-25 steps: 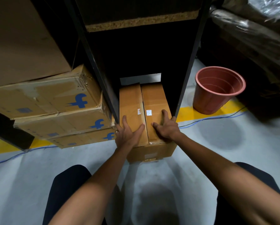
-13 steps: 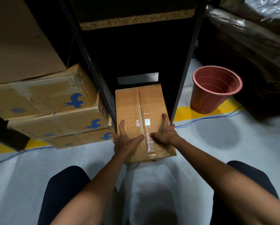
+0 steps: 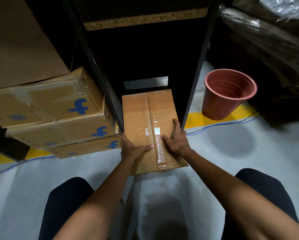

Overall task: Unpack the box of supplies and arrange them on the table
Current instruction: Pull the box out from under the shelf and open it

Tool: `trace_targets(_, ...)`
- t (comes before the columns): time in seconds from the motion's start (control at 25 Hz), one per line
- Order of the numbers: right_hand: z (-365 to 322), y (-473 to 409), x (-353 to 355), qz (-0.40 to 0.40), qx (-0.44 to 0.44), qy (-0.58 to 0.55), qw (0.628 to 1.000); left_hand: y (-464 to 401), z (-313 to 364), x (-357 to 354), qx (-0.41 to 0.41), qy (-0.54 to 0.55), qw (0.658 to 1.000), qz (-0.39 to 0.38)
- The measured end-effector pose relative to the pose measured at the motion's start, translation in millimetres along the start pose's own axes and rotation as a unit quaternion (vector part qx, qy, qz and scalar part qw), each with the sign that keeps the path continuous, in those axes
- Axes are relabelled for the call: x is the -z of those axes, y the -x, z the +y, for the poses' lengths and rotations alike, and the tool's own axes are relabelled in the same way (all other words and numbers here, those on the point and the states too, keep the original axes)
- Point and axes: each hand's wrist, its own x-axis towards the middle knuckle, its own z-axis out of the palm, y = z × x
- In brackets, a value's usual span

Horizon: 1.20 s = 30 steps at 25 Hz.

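Hands, both bare, rest on top of one cardboard box (image 3: 150, 129) at centre frame. Left hand (image 3: 134, 150): laid flat on the left flap near the box's left edge, thumb stretched toward the centre seam, fingers spread, not closed around anything. Right hand (image 3: 175, 139): laid on the right flap, fingers reaching up along the right edge, thumb by the tape (image 3: 160, 149); spread, not closed.

Cardboard box: brown, sealed with clear tape along the centre seam, small white label (image 3: 156, 131) beside the seam. Lies on the grey floor (image 3: 231, 161), far end between the dark uprights of a shelf rack (image 3: 100, 78), near end out toward the knees.

Stacked cartons (image 3: 46, 110): left of frame, blue printed logos, just beside the box.

Plastic pot (image 3: 228, 94): reddish, upright, right of frame, standing on a yellow floor line (image 3: 194, 119).

Blue cable (image 3: 219, 124): runs along the floor.
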Motion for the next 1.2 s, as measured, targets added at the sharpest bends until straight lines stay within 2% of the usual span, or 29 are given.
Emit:
trace_targets(0.24,4.3,9.5,-2.8,-0.003,-0.025,-0.002,1.000,7.4,-4.5,0.4,0.008,-0.002,1.000,-0.015)
trace_targets(0.56,20.0,27.9,0.2,-0.052,-0.054,0.053,0.996,29.7,-19.9,3.5,0.055,-0.100,0.989,-0.088)
trace_targets(0.64,17.5,28.1,-0.9,-0.048,-0.046,0.063,0.996,30.0,-15.2,4.5,0.065,-0.096,0.989,-0.096)
trace_targets(0.72,13.5,25.2,-1.2,-0.033,-0.022,0.074,0.996,27.3,-6.2,6.0,0.058,-0.064,0.994,-0.074)
trace_targets(0.8,10.0,21.2,-0.1,-0.021,0.013,0.079,0.997,26.8,-1.0,6.8,0.014,-0.046,0.998,-0.039)
trace_targets(0.92,9.7,20.1,2.3,-0.018,0.038,0.074,0.996,34.8,-4.0,4.0,-0.033,-0.064,0.997,-0.010)
trace_targets(1.2,7.6,27.7,2.4,-0.018,0.014,0.072,0.997,39.6,-3.0,-1.4,-0.004,-0.111,0.994,-0.003)
